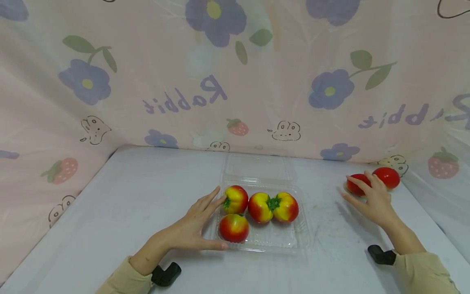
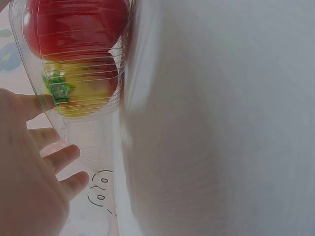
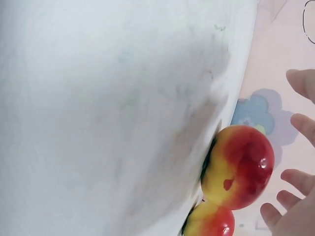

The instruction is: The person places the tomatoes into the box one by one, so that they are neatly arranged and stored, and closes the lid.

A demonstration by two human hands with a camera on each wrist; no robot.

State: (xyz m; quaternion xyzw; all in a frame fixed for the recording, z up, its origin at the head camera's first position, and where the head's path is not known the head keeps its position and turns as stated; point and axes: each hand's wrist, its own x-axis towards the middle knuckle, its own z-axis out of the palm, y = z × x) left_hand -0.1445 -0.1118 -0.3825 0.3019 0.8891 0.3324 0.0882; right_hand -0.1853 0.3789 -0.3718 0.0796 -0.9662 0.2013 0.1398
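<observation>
A clear plastic clamshell box (image 1: 279,241) lies with its lid (image 1: 258,167) folded back. Inside it are several round red-and-yellow model fruits (image 1: 233,228) with green leafy tops. My left hand (image 1: 191,228) spreads along the box's left side, thumb at the front corner. In the left wrist view one finger reaches over the rim beside a yellow-and-red fruit (image 2: 86,93). At the far right, my right hand (image 1: 376,202) hovers with spread fingers over a red fruit (image 1: 357,185). A gap shows between its fingers and the larger fruit (image 3: 238,167) in the right wrist view.
Another red fruit (image 1: 386,178) sits beside the one under my right hand, near the table's right edge. A patterned curtain (image 1: 257,81) hangs behind the white table (image 1: 147,183). Black wrist pieces (image 1: 166,274) stick out near both sleeves.
</observation>
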